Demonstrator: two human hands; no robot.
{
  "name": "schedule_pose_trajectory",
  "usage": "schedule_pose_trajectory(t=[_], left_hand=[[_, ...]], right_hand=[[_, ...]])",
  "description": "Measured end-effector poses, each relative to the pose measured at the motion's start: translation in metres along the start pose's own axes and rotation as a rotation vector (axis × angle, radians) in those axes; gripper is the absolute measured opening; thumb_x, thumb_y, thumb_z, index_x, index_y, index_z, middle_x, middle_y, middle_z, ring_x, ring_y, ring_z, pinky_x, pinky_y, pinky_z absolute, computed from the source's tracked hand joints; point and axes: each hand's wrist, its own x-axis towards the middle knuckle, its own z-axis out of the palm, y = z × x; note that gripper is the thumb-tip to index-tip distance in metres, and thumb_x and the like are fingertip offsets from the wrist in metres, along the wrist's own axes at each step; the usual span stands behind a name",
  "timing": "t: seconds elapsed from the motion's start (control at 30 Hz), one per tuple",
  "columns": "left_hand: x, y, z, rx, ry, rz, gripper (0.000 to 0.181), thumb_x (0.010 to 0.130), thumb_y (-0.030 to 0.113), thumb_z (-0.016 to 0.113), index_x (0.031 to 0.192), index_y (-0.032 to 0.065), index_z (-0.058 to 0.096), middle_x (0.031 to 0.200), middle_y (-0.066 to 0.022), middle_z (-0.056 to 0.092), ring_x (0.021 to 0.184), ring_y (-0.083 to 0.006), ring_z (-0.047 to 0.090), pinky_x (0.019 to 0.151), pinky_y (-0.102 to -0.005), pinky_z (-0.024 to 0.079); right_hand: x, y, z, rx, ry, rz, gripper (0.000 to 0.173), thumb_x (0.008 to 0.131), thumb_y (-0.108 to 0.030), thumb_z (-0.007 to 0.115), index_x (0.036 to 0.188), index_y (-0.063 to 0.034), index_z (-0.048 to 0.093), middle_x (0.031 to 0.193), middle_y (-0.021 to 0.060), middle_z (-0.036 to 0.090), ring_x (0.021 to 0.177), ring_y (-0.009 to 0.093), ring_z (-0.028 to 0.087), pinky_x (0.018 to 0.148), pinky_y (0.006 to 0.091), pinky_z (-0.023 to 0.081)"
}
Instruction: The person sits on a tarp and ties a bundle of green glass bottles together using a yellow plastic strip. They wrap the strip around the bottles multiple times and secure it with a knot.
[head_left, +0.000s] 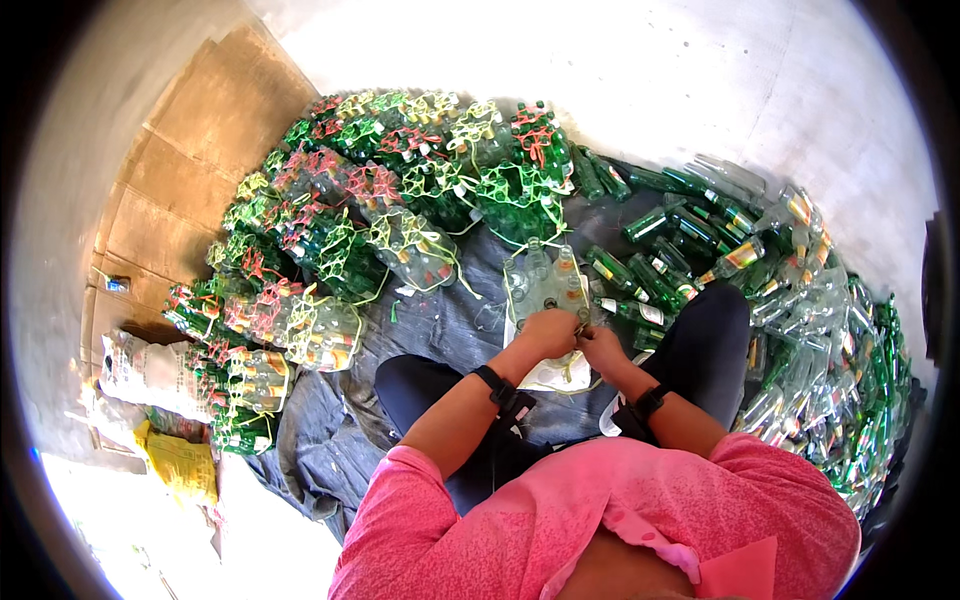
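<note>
In front of my crossed legs stands a group of clear glass bottles (537, 264), upright on a white sheet (556, 378). Pale yellow-green plastic cord (505, 297) runs around the group's edge. Over the near bottle necks, my left hand (551, 332) and my right hand (602, 351) meet with their fingertips almost touching. Both have bent fingers pinched on the cord, though the fingers mostly cover the piece held. One dark bottle mouth (550, 303) shows just beyond the left knuckles. Some of the nearer bottles are hidden by my hands.
Bottle bundles tied with coloured cord (517, 199) fill the left and far side on a dark tarp (420, 328). Loose green and clear bottles (694, 229) lie heaped at right. Cardboard (172, 180) leans on the wall; sacks (154, 371) lie at left.
</note>
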Motion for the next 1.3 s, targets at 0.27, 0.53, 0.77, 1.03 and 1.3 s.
schedule_pose_trajectory(t=[0.27,0.53,0.77,1.03,1.3], left_hand=[[0.004,-0.005,0.008,-0.076,0.015,0.006,0.021,0.075,0.016,0.060,0.091,0.0080,0.072,0.088,-0.0191,0.069,0.087,-0.0397,0.066,0.076,-0.0489,0.052],[-0.002,0.008,-0.012,0.080,-0.065,0.005,0.023,0.076,0.022,0.062,0.091,0.0092,0.074,0.089,-0.0156,0.071,0.088,-0.0358,0.069,0.074,-0.0470,0.054],[-0.007,0.021,-0.020,0.253,-0.026,-0.007,0.026,0.078,0.032,0.065,0.087,0.0097,0.075,0.087,-0.0133,0.072,0.085,-0.0319,0.071,0.073,-0.0453,0.056],[-0.002,0.006,-0.010,0.272,0.071,0.010,0.024,0.081,0.030,0.063,0.085,0.0089,0.075,0.085,-0.0154,0.072,0.082,-0.0339,0.071,0.072,-0.0449,0.056],[-0.002,0.005,-0.026,0.200,-0.026,0.001,0.031,0.084,0.035,0.057,0.089,0.0105,0.075,0.088,-0.0149,0.072,0.085,-0.0349,0.069,0.076,-0.0461,0.055]], right_hand=[[-0.003,-0.006,-0.003,-0.035,-0.008,0.066,0.023,0.089,-0.020,0.067,0.104,-0.0028,0.072,0.087,0.0100,0.072,0.077,0.016,0.064,0.070,0.0341,0.048],[-0.006,-0.004,-0.005,-0.285,0.060,-0.073,0.031,0.093,-0.034,0.060,0.102,-0.0053,0.070,0.086,0.0209,0.069,0.080,0.035,0.068,0.070,0.0438,0.049],[0.002,0.006,-0.006,-0.366,0.074,-0.141,0.038,0.094,-0.037,0.056,0.095,-0.0016,0.069,0.086,0.0212,0.069,0.082,0.036,0.068,0.072,0.0437,0.050],[0.003,-0.003,-0.019,-0.530,-0.008,-0.118,0.041,0.093,-0.041,0.055,0.094,-0.0034,0.070,0.090,0.0233,0.068,0.088,0.042,0.065,0.076,0.0493,0.050],[0.000,-0.012,-0.028,-0.627,0.018,-0.152,0.038,0.091,-0.037,0.057,0.089,-0.0018,0.071,0.084,0.0238,0.067,0.080,0.042,0.065,0.072,0.0481,0.051]])
